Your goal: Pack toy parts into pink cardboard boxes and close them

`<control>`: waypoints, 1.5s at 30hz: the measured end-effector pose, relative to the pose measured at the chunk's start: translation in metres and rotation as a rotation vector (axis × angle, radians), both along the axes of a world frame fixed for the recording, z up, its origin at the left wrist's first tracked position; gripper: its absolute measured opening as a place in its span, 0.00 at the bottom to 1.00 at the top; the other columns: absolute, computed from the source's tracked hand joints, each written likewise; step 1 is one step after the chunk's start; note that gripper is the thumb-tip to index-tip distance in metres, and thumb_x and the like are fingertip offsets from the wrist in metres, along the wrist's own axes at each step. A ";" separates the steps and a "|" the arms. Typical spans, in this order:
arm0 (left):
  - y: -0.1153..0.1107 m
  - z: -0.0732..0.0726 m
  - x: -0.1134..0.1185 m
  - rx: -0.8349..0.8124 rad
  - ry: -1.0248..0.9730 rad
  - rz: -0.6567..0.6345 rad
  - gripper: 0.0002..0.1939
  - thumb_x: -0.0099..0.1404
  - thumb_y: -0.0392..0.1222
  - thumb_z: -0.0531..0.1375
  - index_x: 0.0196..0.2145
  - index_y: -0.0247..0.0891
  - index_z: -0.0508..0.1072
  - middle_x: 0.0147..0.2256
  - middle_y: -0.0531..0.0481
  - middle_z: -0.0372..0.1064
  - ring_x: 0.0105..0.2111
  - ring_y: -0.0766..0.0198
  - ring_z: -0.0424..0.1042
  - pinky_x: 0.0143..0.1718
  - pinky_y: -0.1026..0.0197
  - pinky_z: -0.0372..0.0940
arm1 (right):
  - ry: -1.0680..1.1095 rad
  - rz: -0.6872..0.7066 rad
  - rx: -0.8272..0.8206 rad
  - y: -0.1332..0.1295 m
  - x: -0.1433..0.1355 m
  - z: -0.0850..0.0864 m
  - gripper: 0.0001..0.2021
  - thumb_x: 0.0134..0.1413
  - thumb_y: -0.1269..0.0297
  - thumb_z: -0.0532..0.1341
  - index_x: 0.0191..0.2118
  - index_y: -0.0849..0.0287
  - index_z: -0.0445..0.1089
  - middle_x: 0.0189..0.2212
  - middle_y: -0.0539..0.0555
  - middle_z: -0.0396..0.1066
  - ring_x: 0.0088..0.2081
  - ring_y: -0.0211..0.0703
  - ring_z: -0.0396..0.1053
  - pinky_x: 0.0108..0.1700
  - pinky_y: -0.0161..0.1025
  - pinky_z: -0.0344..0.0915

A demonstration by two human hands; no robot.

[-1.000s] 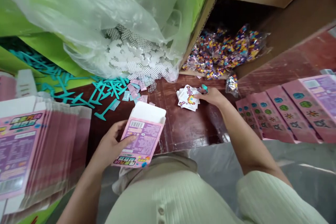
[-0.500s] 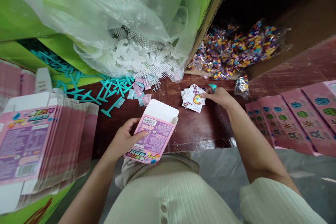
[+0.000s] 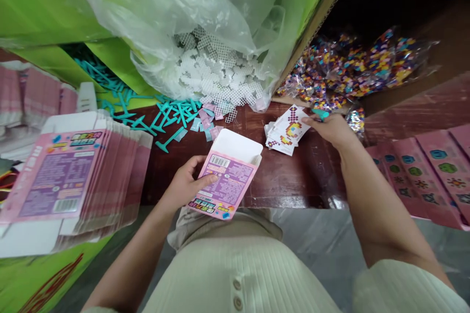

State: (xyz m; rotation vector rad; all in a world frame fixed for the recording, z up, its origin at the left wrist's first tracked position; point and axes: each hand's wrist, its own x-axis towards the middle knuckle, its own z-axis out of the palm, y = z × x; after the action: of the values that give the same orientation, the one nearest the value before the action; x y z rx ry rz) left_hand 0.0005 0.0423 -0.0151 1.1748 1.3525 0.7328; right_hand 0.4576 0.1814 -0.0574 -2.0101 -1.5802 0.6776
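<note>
My left hand (image 3: pixel 186 183) is closed around a pink and purple cardboard box (image 3: pixel 229 181), its thumb across the printed face. The box tilts over the table's front edge with its white flap up and its end open. My right hand (image 3: pixel 328 129) pinches the edge of a white card (image 3: pixel 291 129) with a coloured pixel pattern, tilted up over a small stack of similar cards (image 3: pixel 269 129). A teal plastic piece (image 3: pixel 321 114) sticks out of the same hand; most of it is hidden by the fingers.
Teal T-shaped plastic tools (image 3: pixel 179 112) and small pink and blue packets (image 3: pixel 207 122) lie behind the box. White grid pieces (image 3: pixel 227 78) spill from a plastic bag. A carton (image 3: pixel 312 49) holds bags of coloured beads (image 3: pixel 348 66). Flat boxes (image 3: pixel 58 176) are stacked left; pink boxes (image 3: pixel 422 171) stand right.
My right hand has lifted the top card's edge and drawn it slightly right and up from the stack. My left hand still holds the box. The whole view has shifted a little.
</note>
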 end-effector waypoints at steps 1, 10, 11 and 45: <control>-0.001 0.000 0.001 0.004 -0.008 -0.004 0.29 0.58 0.55 0.75 0.52 0.39 0.75 0.47 0.46 0.81 0.46 0.53 0.79 0.47 0.54 0.73 | -0.080 0.006 -0.057 0.001 -0.001 -0.002 0.16 0.57 0.48 0.67 0.37 0.56 0.81 0.38 0.58 0.81 0.42 0.57 0.78 0.48 0.50 0.73; -0.009 -0.008 -0.009 0.020 0.023 -0.001 0.28 0.60 0.55 0.74 0.53 0.40 0.75 0.49 0.46 0.79 0.49 0.53 0.78 0.51 0.53 0.72 | -0.161 -0.026 0.105 -0.009 -0.003 -0.011 0.18 0.60 0.49 0.63 0.46 0.55 0.81 0.48 0.60 0.78 0.49 0.57 0.77 0.54 0.51 0.71; -0.009 -0.009 -0.009 0.008 0.015 0.001 0.28 0.60 0.55 0.74 0.53 0.40 0.75 0.49 0.46 0.79 0.49 0.52 0.78 0.51 0.53 0.72 | -0.088 -0.033 0.115 -0.008 -0.003 -0.012 0.17 0.59 0.49 0.64 0.44 0.56 0.80 0.43 0.60 0.79 0.45 0.56 0.77 0.52 0.50 0.71; -0.022 -0.020 0.007 -0.057 -0.404 0.327 0.28 0.57 0.50 0.76 0.48 0.39 0.70 0.42 0.50 0.78 0.38 0.61 0.77 0.40 0.61 0.72 | -0.079 0.679 0.526 -0.064 -0.242 0.080 0.28 0.74 0.44 0.49 0.71 0.50 0.58 0.50 0.62 0.77 0.52 0.63 0.73 0.56 0.61 0.69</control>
State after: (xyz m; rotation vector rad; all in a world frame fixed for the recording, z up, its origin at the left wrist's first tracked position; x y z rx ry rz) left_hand 0.0073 0.0207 -0.0356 0.7141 1.2208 1.0928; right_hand 0.2156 0.1170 0.0227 -1.1256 -2.2244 0.3454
